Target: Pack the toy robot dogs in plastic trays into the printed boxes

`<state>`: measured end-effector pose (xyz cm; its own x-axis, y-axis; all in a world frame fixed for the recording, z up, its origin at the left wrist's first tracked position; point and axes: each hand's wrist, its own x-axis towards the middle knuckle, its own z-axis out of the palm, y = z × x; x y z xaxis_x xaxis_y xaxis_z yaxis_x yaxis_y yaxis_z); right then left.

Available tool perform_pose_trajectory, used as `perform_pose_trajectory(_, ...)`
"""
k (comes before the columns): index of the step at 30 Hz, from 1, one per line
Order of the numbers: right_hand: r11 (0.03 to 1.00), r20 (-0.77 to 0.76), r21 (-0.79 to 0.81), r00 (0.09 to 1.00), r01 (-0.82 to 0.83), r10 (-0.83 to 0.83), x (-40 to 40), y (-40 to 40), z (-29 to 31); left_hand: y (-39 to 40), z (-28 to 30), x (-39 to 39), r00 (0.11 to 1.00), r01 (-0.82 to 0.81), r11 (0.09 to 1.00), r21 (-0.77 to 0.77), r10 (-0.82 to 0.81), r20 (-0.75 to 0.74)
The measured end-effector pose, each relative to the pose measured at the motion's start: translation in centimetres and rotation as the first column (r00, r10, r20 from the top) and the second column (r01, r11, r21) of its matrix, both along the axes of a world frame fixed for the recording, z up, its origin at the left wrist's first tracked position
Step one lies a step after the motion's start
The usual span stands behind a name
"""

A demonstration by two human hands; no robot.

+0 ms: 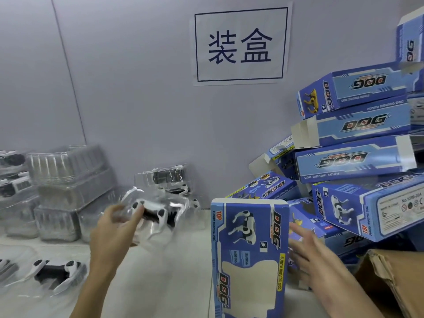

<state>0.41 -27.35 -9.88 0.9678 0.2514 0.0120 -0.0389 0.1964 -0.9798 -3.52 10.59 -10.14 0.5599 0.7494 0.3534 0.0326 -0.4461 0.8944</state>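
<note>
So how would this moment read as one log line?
left hand grips trayed dog | right hand open beside upright box | dog not yet in box

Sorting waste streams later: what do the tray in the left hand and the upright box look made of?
Tray: thin clear plastic, glossy; the dog shows through and glare streaks it. Box: printed paperboard, likely lightly coated; similar boxes behind show plain pale flaps.

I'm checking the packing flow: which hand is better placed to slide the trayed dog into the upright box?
Left, probably. The left hand already grips the trayed dog just left of the upright box; the right hand, fingers spread beside the box, looks suited to steady it.
</note>
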Motion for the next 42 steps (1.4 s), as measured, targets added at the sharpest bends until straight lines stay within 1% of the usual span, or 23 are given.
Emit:
perform_pose_trajectory(1,0.998,0.019,0.045,0.999,0.037,-0.038,0.1,-0.2,0.3,-0.6,0.9,-0.1,0.998,-0.022,0.999,0.045,0.019,0.064)
perform_pose_trajectory(3,0.979,0.133,0.149,0.978,0.138,-0.158,0.1,-0.8,0.9,-2.2,2.8,0.0,0.981,-0.065,0.987,0.146,0.036,0.192)
perform_pose_trajectory(5,0.936,0.297,0.264,0.904,0.233,-0.308,-0.4,-1.2,2.3,-4.0,4.9,0.4,0.952,-0.103,0.962,0.251,0.023,0.305)
perform_pose_trajectory(7,0.914,0.473,0.32,0.794,0.251,-0.383,-1.0,-1.0,4.6,-5.8,7.3,1.1,0.923,-0.118,0.929,0.351,-0.027,0.383)
perform_pose_trajectory(9,0.933,0.631,0.269,0.688,0.239,-0.358,-1.3,-0.3,7.6,-7.5,9.8,1.7,0.897,-0.117,0.897,0.427,-0.089,0.433)
perform_pose_trajectory(11,0.96,0.737,0.111,0.626,0.257,-0.253,-0.9,0.9,10.7,-9.3,12.1,2.3,0.861,-0.122,0.838,0.532,-0.176,0.476)
perform_pose_trajectory(12,0.963,0.769,0.013,0.613,0.268,-0.181,-0.5,1.7,12.0,-10.1,13.1,2.6,0.841,-0.117,0.795,0.596,-0.239,0.485)
perform_pose_trajectory(14,0.954,0.775,-0.163,0.631,0.252,-0.034,0.6,3.5,14.0,-12.0,14.4,3.2,0.802,-0.057,0.693,0.718,-0.397,0.447)
perform_pose_trajectory(15,0.948,0.758,-0.221,0.652,0.229,0.019,1.1,4.4,14.8,-12.8,14.9,3.5,0.779,-0.008,0.636,0.771,-0.48,0.404)
perform_pose_trajectory(17,0.952,0.724,-0.254,0.687,0.173,0.069,2.2,5.3,15.5,-14.0,15.6,3.9,0.741,0.071,0.533,0.843,-0.594,0.313)
perform_pose_trajectory(19,0.969,0.712,-0.205,0.7,0.136,0.052,3.3,5.2,15.3,-14.5,15.8,4.1,0.719,0.134,0.485,0.864,-0.648,0.252)
perform_pose_trajectory(21,0.983,0.708,-0.148,0.705,0.109,0.028,4.1,4.8,14.4,-14.4,15.7,4.2,0.679,0.253,0.475,0.843,-0.708,0.195)
perform_pose_trajectory(23,0.992,0.687,-0.093,0.726,0.086,0.002,4.6,4.5,12.9,-13.8,14.7,4.1,0.604,0.431,0.51,0.745,-0.776,0.181)
perform_pose_trajectory(25,0.996,0.641,-0.011,0.765,0.088,-0.06,5.1,4.5,11.5,-13.2,12.8,3.5,0.54,0.622,0.571,0.535,-0.808,0.235)
perform_pose_trajectory(26,0.994,0.612,0.039,0.783,0.105,-0.107,5.2,4.4,11.0,-12.9,11.7,3.2,0.529,0.687,0.598,0.412,-0.801,0.28)
perform_pose_trajectory(28,0.978,0.569,0.144,0.796,0.152,-0.207,5.6,4.1,10.3,-12.3,8.8,2.5,0.534,0.758,0.613,0.223,-0.78,0.327)
perform_pose_trajectory(29,0.966,0.551,0.194,0.796,0.17,-0.251,5.7,3.9,10.1,-11.9,7.2,2.2,0.532,0.78,0.599,0.182,-0.788,0.311)
perform_pose_trajectory(33,0.9,0.418,0.38,0.829,0.212,-0.372,5.7,3.2,9.4,-12.0,1.5,0.8,0.445,0.876,0.469,0.108,-0.875,0.19)
perform_pose_trajectory(34,0.885,0.369,0.415,0.851,0.209,-0.374,5.7,3.2,9.3,-12.4,0.8,0.6,0.443,0.881,0.463,0.099,-0.88,0.17)
perform_pose_trajectory(36,0.867,0.26,0.466,0.91,0.175,-0.323,5.3,3.2,9.3,-13.1,-0.1,0.5,0.497,0.846,0.518,0.124,-0.852,0.166)
perform_pose_trajectory(38,0.862,0.156,0.493,0.963,0.118,-0.221,4.9,3.4,9.2,-13.5,-0.5,0.7,0.521,0.824,0.553,0.128,-0.826,0.214)
perform_pose_trajectory(40,0.877,0.08,0.476,0.99,0.068,-0.12,4.6,3.9,9.2,-13.7,-0.6,0.7,0.529,0.818,0.565,0.112,-0.814,0.24)
perform_pose_trajectory(42,0.907,0.021,0.419,0.998,0.047,-0.062,4.3,4.4,9.0,-13.7,-0.7,0.6,0.534,0.815,0.569,0.111,-0.811,0.239)
